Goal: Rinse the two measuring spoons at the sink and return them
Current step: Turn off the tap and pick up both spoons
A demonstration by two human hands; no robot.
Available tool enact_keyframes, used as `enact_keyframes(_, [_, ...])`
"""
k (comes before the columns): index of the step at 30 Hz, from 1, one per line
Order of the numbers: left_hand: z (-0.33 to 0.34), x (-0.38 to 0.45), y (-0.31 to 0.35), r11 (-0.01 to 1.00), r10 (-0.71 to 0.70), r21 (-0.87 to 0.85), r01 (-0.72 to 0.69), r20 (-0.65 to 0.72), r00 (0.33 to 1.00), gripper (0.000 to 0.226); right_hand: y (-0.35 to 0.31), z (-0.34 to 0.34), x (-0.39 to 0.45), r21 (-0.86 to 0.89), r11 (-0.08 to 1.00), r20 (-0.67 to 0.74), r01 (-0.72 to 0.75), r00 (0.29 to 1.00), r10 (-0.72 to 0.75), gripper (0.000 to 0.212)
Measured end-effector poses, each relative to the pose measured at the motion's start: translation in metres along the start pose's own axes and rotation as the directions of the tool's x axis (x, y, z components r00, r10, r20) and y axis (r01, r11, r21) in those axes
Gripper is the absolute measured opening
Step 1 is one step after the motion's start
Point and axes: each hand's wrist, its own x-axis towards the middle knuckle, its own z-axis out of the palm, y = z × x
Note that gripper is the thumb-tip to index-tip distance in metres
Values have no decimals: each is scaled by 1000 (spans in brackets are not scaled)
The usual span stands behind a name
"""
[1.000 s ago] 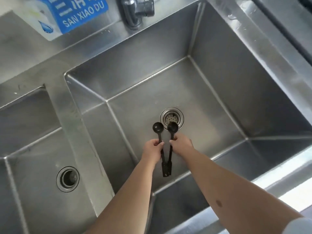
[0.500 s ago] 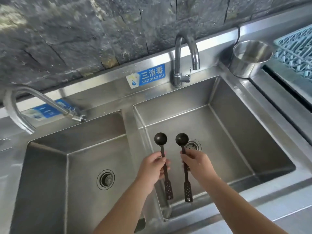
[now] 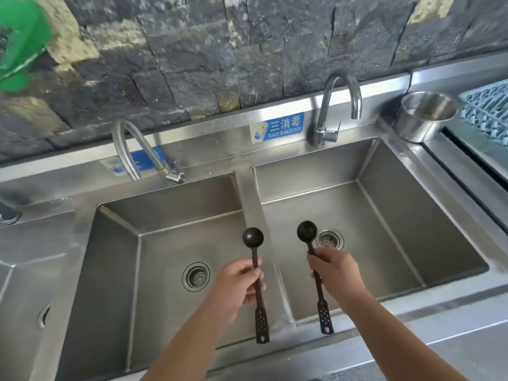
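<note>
Head view records two black plastic long-handled measuring spoons with round bowls and perforated handle ends, held apart over a stainless steel double sink. Left measuring spoon [image 3: 255, 273] is gripped mid-handle by the left hand [image 3: 238, 284], fingers curled round the shaft, bowl pointing away, above the divider between the basins. Right measuring spoon [image 3: 316, 273] is pinched near the upper handle by the right hand [image 3: 336, 273], fingers closed on it, bowl just beside the round drain strainer [image 3: 330, 238] of the right basin [image 3: 398, 237]. Left basin [image 3: 165, 237] has its own drain. Chrome gooseneck tap [image 3: 334, 105] stands behind the right basin; a blue label [image 3: 277, 127] is fixed to the backsplash; a steel cup [image 3: 424, 115] sits at far right
</note>
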Motion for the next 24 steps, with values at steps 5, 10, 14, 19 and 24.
enact_keyframes(5, [-17,-21,-13,997,16,69,-26,150,989,18,-10,22,-67,334,941,-38,-58,996,75,14])
enact_keyframes(10, [-25,-56,-30,983,28,161,-85,329,944,18,-7,45,-152,473,880,-188,-42,971,147,12])
enact_keyframes(14, [-11,-97,-49,970,-31,224,-92,491,870,17,10,50,-224,583,813,-305,-7,925,228,15])
enact_keyframes(19, [24,-157,-78,926,-107,328,-186,701,705,17,42,40,-319,664,738,-470,116,832,293,24])
enact_keyframes(24, [61,-225,-120,861,-205,407,-306,827,523,17,79,33,-419,696,685,-613,214,673,414,21])
